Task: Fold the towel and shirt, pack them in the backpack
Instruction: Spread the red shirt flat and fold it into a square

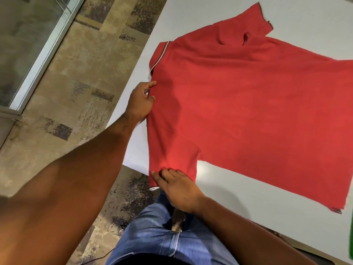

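A red polo shirt [248, 104] lies spread flat on the white table [257, 203], collar toward the table's left edge and one sleeve pointing to the far side. My left hand [140, 101] pinches the shirt's shoulder edge just below the collar. My right hand [176, 188] grips the cuff of the near sleeve, which hangs a little over the table corner. A green strip [351, 240] shows at the right edge of the frame; what it is cannot be told. No backpack is in view.
The table's left edge runs diagonally past my left hand, with patterned carpet floor [76, 92] beyond it. A glass panel in a metal frame [38, 44] stands at the far left. My leg in blue jeans [162, 236] is below the table corner.
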`<state>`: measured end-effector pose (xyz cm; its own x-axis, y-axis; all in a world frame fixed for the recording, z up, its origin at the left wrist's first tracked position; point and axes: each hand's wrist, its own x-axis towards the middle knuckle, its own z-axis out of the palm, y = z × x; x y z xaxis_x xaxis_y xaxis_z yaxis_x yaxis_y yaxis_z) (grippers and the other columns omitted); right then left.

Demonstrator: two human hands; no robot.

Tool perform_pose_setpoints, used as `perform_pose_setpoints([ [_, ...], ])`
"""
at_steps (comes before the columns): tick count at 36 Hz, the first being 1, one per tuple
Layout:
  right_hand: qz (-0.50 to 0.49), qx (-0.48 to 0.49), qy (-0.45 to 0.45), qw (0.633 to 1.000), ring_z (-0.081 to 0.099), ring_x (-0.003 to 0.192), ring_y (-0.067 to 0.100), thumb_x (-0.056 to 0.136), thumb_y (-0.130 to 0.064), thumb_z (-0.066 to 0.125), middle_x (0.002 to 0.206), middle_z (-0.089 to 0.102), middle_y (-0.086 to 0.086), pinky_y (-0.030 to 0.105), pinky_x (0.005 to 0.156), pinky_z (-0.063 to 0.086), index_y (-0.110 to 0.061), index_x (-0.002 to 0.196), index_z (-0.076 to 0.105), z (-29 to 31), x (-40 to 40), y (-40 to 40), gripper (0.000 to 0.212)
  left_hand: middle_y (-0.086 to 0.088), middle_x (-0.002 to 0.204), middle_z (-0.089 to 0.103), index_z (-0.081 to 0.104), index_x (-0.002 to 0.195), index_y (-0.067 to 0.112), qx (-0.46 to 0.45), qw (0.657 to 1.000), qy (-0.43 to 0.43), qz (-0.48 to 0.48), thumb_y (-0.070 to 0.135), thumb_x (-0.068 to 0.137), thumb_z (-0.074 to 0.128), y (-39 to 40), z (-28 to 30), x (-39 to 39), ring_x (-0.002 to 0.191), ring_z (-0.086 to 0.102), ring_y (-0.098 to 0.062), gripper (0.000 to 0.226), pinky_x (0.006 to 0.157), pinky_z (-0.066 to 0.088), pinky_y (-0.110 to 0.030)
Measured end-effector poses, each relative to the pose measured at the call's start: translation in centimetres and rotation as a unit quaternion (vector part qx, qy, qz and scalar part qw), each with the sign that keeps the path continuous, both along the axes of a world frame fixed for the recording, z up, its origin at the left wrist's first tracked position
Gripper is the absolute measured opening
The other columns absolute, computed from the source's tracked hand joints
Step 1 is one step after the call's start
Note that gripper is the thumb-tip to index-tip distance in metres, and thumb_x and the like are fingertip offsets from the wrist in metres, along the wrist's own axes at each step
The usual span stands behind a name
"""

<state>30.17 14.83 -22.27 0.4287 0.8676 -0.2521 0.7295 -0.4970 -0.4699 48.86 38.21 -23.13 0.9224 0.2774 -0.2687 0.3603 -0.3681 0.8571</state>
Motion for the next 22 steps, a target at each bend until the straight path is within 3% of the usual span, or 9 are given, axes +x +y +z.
perform_pose_setpoints([
  [4,-0.009,0.017,0.041,0.999,0.055,0.115,0.032,0.095,-0.016,0.057,0.128,0.054,0.011,0.045,0.105,0.046,-0.010,0.159,0.029,0.6,0.7,0.2,0.069,0.004,0.139,0.052,0.050,0.149,0.018,0.057,0.996,-0.006,-0.064,-0.003,0.089,0.063,0.6,-0.3,0.0,0.127,0.054,-0.014,0.065,0.110,0.046,-0.029],
  [8,-0.021,0.082,0.028,0.996,0.058,0.105,0.027,0.106,-0.026,0.042,0.114,0.061,0.007,0.041,0.100,0.047,-0.010,0.152,0.044,0.7,1.3,-0.1,0.048,-0.003,0.150,0.044,0.040,0.156,0.016,0.098,0.990,0.002,-0.105,-0.005,0.087,0.062,0.6,-0.3,-0.1,0.134,0.045,-0.012,0.076,0.111,0.036,-0.019],
  [11,-0.140,0.123,-0.012,0.982,0.054,0.099,0.024,0.106,-0.018,0.052,0.108,0.057,0.006,0.039,0.087,0.046,-0.009,0.146,0.053,0.9,2.3,-0.4,0.041,-0.002,0.155,0.038,0.033,0.159,0.018,0.097,0.988,0.005,-0.117,-0.003,0.083,0.060,0.6,-0.4,-0.3,0.141,0.039,-0.011,0.084,0.111,0.031,-0.012],
  [13,-0.234,0.127,-0.041,0.963,0.052,0.094,0.024,0.099,-0.008,0.059,0.104,0.054,0.007,0.039,0.080,0.046,-0.008,0.141,0.058,1.2,3.3,-0.7,0.042,-0.001,0.154,0.039,0.032,0.160,0.020,0.100,0.988,-0.001,-0.115,0.003,0.079,0.059,0.5,-0.4,-0.6,0.138,0.041,-0.010,0.087,0.111,0.034,-0.016],
  [17,-0.304,0.042,-0.065,0.949,0.049,0.100,0.028,0.089,-0.007,0.063,0.114,0.052,0.010,0.039,0.085,0.044,-0.010,0.145,0.055,1.0,4.5,-1.4,0.056,0.001,0.135,0.049,0.045,0.153,0.020,0.109,0.990,-0.031,-0.078,-0.003,0.081,0.057,0.2,-0.2,-1.1,0.102,0.052,-0.009,0.076,0.087,0.041,-0.008],
  [19,-0.263,0.006,-0.054,0.963,0.049,0.105,0.030,0.092,-0.018,0.064,0.123,0.053,0.012,0.043,0.090,0.047,-0.011,0.146,0.052,0.6,4.4,-1.7,0.056,0.000,0.132,0.051,0.056,0.142,0.019,0.119,0.990,-0.044,-0.063,-0.008,0.083,0.055,0.0,-0.1,-1.3,0.099,0.054,-0.010,0.065,0.082,0.043,-0.005],
  [22,-0.200,-0.008,-0.040,0.979,0.051,0.110,0.031,0.096,-0.029,0.059,0.129,0.053,0.013,0.047,0.095,0.048,-0.012,0.147,0.051,0.3,4.3,-2.0,0.055,0.001,0.125,0.056,0.066,0.126,0.019,0.132,0.988,-0.047,-0.064,-0.009,0.085,0.056,0.0,0.0,-1.5,0.104,0.058,-0.010,0.051,0.087,0.043,-0.003],
])
